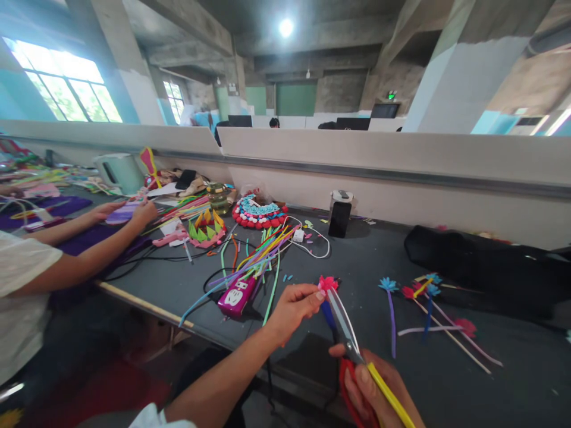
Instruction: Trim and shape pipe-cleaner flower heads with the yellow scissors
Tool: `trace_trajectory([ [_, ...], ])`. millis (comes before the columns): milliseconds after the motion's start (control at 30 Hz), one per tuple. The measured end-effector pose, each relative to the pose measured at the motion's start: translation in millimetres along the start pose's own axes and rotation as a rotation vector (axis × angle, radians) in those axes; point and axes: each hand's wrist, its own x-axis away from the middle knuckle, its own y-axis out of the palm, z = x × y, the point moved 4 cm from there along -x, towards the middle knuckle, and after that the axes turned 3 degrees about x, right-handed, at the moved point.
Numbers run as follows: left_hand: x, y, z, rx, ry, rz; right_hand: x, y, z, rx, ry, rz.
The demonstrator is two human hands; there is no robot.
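Observation:
Between the fingertips of my left hand (294, 309) is a pink-red paper flower (328, 283), pinched just above the table's front part. My right hand (379, 380) is closed round a pair of scissors (347, 333) with one red and one yellow handle. The blades point up and away from me, and their tips reach the flower's petals. Whether they touch the petals or only lie in front of them I cannot tell. A dark blue strip (329, 315) shows below the flower; its link to the flower is hidden.
On the right lie several stemmed flowers (388, 285) and a black bag (446, 255). A phone (339, 220) leans upright at the back. Coloured strips (263, 252) spread by a purple box (237, 295). At left, a co-worker's hands (145, 211) hold something purple.

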Motion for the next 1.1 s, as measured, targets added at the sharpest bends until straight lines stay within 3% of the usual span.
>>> trace_trajectory([
  [133, 0.6, -0.3, 3.4, -0.02, 0.008, -0.023, -3.2, -14.2, -11.1, 0.373, -0.175, 0.142],
  [333, 0.7, -3.0, 7.7, -0.017, 0.017, -0.022, -3.3, -23.9, -16.0, 0.609, -0.315, 0.135],
  [867, 2.1, -2.0, 9.7, -0.276, 0.096, -0.026, -4.0, -26.4, -9.6, 0.665, -0.356, 0.15],
  [1100, 1.9, -2.4, 8.2, -0.257, 0.077, -0.047, -5.2, -26.9, -13.8, 0.573, -0.307, 0.151],
])
